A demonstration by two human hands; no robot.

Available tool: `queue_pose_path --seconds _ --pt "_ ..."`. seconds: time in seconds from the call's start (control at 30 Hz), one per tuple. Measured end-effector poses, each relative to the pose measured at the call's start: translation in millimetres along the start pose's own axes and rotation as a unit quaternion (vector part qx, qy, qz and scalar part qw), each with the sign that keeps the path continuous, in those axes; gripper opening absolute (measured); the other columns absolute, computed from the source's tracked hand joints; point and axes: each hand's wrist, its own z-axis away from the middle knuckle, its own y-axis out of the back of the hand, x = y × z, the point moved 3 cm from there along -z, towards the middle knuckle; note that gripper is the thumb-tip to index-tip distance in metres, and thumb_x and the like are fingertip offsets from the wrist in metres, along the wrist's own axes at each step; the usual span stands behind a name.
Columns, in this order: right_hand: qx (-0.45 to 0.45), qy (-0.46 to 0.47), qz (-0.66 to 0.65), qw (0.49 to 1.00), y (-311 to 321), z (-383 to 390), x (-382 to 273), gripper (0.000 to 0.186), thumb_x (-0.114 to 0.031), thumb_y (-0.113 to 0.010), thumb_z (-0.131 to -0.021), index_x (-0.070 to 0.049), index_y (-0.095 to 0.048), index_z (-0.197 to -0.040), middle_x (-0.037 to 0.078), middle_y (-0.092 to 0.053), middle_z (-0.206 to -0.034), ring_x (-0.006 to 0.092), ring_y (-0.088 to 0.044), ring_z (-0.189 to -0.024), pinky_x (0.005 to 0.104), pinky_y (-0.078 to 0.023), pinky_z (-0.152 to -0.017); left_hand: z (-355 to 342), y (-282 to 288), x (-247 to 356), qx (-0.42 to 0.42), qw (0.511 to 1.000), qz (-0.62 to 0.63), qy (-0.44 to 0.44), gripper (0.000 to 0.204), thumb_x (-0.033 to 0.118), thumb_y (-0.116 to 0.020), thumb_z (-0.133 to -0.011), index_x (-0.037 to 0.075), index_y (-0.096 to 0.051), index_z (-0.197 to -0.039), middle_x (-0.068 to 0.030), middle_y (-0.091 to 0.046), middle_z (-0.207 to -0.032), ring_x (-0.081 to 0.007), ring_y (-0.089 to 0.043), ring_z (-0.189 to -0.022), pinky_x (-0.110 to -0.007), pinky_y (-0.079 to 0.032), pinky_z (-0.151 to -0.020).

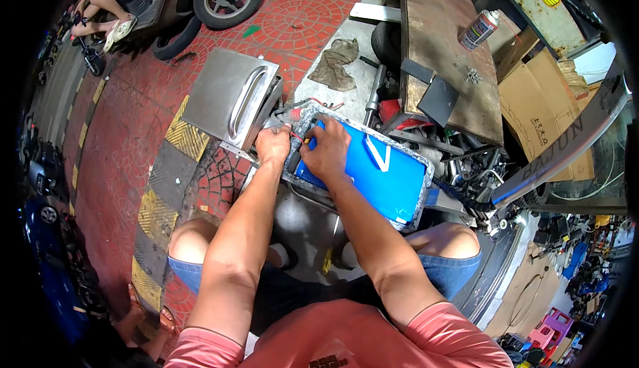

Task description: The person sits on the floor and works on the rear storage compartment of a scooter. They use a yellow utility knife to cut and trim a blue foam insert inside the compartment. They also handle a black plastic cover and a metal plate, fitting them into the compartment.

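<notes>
Both arms are reaching forward, the elbows bending outside the knees and the forearms converging over the near left end of a grey, speckled case (426,185). The left hand (273,144) is resting just outside that end, its back facing up, its thumb pointing forward and its fingers curling under. The right hand (327,148) is arching over the case's corner, fingers bending downward beside a small yellow piece (307,141). A thin red lead (297,135) is running between the hands; whether either hand is gripping it, I cannot tell, as the fingertips are hiding their contact.

The blue pack (393,181) is lying inside the case, a white V-shaped strip showing on top and the right hand and forearm covering part of its left side. A metal box with a bar handle (223,91) is standing beside the left hand.

Dark lettering is running along a grey curved bar (566,143); dark print is showing on a cardboard box (542,115). A spray can (479,29) on the wooden worktop (436,35) is bearing a label, its small print hard to make out. The rim of the view is cutting off the curved bar.
</notes>
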Motion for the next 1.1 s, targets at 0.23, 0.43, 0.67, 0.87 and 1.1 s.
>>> queue_pose_path --seconds 0.23,0.43,0.67,0.87,1.1 --pt "0.04 0.018 0.011 0.999 0 0 -3 0.022 -0.022 -0.081 -0.074 -0.014 -0.078 -0.093 0.011 -0.061 -0.144 0.0335 -0.05 -0.141 0.0519 -0.035 -0.118 -4 -2 -2 -0.001 1.0 -0.019 0.01 0.059 0.054 -0.073 -0.092 -0.005 -0.078 -0.088 -0.031 -0.075 -0.088 -0.0458 -0.074 -0.089 -0.051 -0.054 -0.089" --pt "0.049 0.014 0.018 0.999 -2 -3 2 0.021 -0.022 -0.081 -0.075 -0.014 -0.078 -0.093 0.011 -0.064 -0.141 0.0339 -0.053 -0.137 0.0526 -0.038 -0.114 -2 1 5 0.005 0.998 -0.052 0.02 0.062 0.057 -0.068 -0.096 -0.004 -0.08 -0.093 -0.0334 -0.074 -0.095 -0.0487 -0.073 -0.097 -0.053 -0.053 -0.094" --pt "0.058 -0.066 -0.049 0.995 1 -92 19 0.027 -0.029 -0.073 -0.082 -0.015 -0.081 -0.104 0.017 -0.072 -0.127 0.0409 -0.063 -0.123 0.0535 -0.046 -0.106 1 5 6 0.01 0.996 -0.086 0.017 0.056 0.051 -0.066 -0.099 -0.002 -0.081 -0.094 -0.0329 -0.074 -0.097 -0.05 -0.072 -0.097 -0.054 -0.053 -0.093" --pt "-0.363 -0.114 0.067 0.922 -61 -185 79 0.055 -0.044 -0.062 -0.089 -0.005 -0.077 -0.124 0.023 -0.069 -0.14 0.0405 -0.064 -0.132 0.0503 -0.049 -0.111 1 -4 7 0.053 0.995 -0.07 -0.042 0.059 0.047 -0.07 -0.1 -0.008 -0.071 -0.078 -0.026 -0.067 -0.07 -0.0385 -0.067 -0.068 -0.051 -0.052 -0.076" --pt "-0.284 -0.166 -0.232 0.915 -61 -193 99 0.04 -0.044 -0.073 -0.09 -0.006 -0.085 -0.094 0.019 -0.081 -0.1 0.0323 -0.076 -0.096 0.043 -0.057 -0.093 0 -6 11 -0.026 0.994 -0.103 0.014 0.057 0.051 -0.067 -0.1 -0.003 -0.079 -0.088 -0.0322 -0.074 -0.091 -0.0495 -0.072 -0.091 -0.055 -0.054 -0.088"
